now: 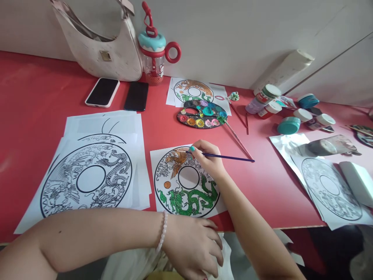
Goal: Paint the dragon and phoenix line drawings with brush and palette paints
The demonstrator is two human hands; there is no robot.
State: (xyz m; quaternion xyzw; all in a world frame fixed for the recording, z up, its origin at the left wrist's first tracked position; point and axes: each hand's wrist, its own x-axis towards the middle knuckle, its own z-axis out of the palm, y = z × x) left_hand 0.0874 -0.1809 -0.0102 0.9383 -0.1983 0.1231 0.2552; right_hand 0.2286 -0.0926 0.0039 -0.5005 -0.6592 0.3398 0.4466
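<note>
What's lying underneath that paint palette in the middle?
The palette rests partly on a white sheet with a coloured round drawing, partly on the red table. It covers the drawing's bottom part, so that cannot be seen.

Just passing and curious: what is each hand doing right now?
Left hand: open, palm down at the edge of the table, gripping nothing visible.
Right hand: closed on a blue paintbrush over the coloured dragon sheet.

Only legible text: "SWEET" on the red tag atop the drink bottle (153, 54); paint jar (264, 98) labels too blurred to read.
</note>
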